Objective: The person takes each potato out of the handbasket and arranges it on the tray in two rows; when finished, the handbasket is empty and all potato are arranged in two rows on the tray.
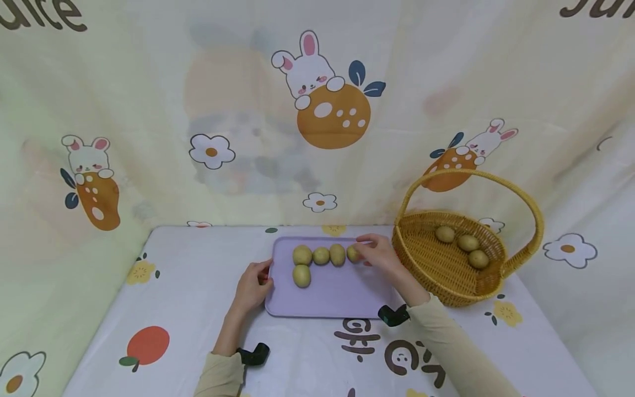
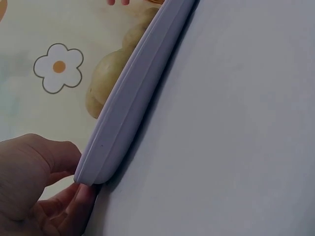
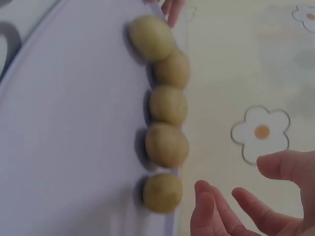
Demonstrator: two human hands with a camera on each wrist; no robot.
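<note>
On the lilac tray point(image 1: 337, 300): five potatoes point(image 1: 337, 255). Left hand point(image 1: 252, 286): fingers pinching its rim. Right hand point(image 1: 379, 252): fingers spread, holding nothing, beside the endmost potato point(image 3: 162, 193).

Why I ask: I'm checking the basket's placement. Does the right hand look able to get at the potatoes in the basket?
Probably yes: the right hand is empty and close to the basket, whose open top leaves the potatoes inside uncovered; the arched handle seems to leave room beneath it.
</note>
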